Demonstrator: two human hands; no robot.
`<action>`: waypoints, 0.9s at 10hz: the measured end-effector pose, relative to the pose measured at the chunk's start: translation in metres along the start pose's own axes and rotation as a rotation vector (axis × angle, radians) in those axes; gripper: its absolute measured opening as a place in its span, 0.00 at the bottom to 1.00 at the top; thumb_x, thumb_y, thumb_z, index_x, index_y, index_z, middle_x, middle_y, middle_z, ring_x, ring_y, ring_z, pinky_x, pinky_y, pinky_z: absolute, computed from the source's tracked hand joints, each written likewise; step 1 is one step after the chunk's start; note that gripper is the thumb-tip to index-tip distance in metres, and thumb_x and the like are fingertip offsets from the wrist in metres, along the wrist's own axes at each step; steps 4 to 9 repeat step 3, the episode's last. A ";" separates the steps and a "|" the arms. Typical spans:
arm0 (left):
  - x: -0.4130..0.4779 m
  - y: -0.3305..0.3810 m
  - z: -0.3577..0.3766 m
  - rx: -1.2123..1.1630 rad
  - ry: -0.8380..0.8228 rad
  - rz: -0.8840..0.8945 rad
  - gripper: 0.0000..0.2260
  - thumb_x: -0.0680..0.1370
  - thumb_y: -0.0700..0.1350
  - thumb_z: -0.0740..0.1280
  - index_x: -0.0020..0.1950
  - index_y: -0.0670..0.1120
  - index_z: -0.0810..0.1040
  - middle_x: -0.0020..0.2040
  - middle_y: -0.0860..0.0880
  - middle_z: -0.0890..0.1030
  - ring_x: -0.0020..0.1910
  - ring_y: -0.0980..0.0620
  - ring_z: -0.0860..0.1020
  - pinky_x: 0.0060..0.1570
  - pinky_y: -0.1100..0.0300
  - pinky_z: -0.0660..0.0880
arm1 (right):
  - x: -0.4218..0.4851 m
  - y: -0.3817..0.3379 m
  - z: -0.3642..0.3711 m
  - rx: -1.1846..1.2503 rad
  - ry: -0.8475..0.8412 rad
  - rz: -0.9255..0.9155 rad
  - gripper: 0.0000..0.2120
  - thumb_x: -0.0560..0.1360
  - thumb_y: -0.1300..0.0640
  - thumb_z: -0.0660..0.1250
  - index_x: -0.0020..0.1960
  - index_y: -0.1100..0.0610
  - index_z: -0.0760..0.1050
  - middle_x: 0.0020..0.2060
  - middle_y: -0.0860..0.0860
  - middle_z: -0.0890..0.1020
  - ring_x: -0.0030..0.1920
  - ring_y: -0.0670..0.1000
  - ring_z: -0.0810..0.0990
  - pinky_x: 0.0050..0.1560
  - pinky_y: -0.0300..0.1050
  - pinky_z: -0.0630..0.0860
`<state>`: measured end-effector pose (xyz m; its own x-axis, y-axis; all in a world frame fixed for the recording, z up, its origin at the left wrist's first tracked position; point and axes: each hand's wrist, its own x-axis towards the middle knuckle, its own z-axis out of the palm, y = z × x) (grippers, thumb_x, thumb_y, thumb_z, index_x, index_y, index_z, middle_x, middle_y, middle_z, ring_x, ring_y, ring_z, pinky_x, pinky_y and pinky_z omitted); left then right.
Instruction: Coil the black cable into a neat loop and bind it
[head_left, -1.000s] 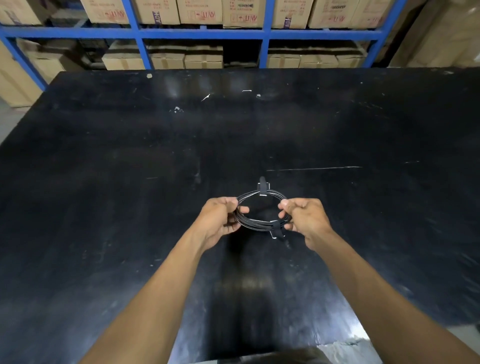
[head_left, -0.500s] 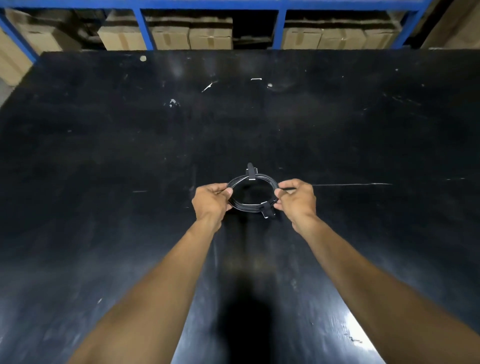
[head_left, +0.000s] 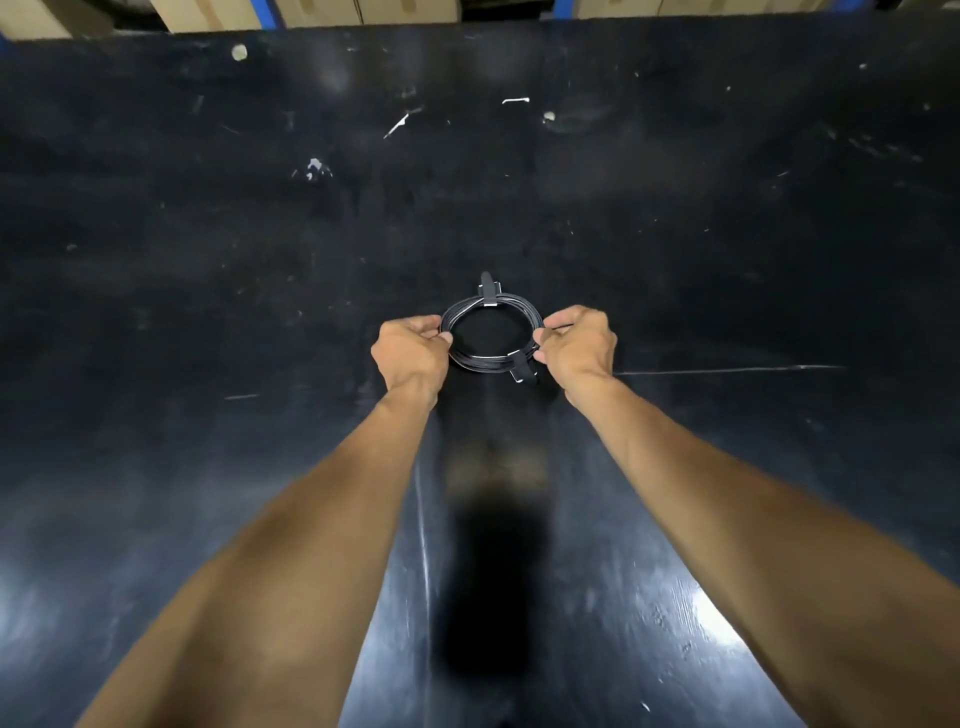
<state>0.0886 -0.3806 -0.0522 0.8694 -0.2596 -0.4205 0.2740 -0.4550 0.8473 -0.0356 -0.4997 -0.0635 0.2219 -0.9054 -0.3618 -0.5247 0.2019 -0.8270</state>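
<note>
Over black table (head_left: 208, 312): left hand (head_left: 410, 348), right hand (head_left: 579, 343) pinching opposite sides of coiled black cable (head_left: 491, 358), two straps on.

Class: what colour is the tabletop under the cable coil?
Black, scuffed table, seen in the head view.

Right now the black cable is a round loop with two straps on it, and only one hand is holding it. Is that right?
Not quite. Both hands hold it: the left hand pinches the left side of the black cable and the right hand pinches the right side. The head view shows this. The rest is right: it is a round loop with a strap at the far side and a strap at the near side.
</note>
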 end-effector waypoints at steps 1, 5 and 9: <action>0.006 -0.005 0.000 0.042 0.002 0.025 0.07 0.70 0.35 0.75 0.42 0.46 0.83 0.36 0.49 0.82 0.41 0.49 0.83 0.54 0.53 0.81 | 0.009 0.010 0.006 -0.004 0.012 -0.003 0.14 0.68 0.64 0.74 0.30 0.49 0.75 0.31 0.48 0.83 0.48 0.60 0.85 0.51 0.55 0.83; 0.004 -0.007 -0.003 0.063 0.056 0.046 0.03 0.72 0.38 0.75 0.44 0.44 0.84 0.40 0.46 0.84 0.42 0.46 0.85 0.52 0.52 0.81 | 0.010 0.009 0.008 -0.035 0.016 -0.006 0.12 0.69 0.59 0.76 0.32 0.50 0.75 0.42 0.58 0.87 0.46 0.61 0.86 0.52 0.54 0.82; 0.004 -0.007 -0.003 0.063 0.056 0.046 0.03 0.72 0.38 0.75 0.44 0.44 0.84 0.40 0.46 0.84 0.42 0.46 0.85 0.52 0.52 0.81 | 0.010 0.009 0.008 -0.035 0.016 -0.006 0.12 0.69 0.59 0.76 0.32 0.50 0.75 0.42 0.58 0.87 0.46 0.61 0.86 0.52 0.54 0.82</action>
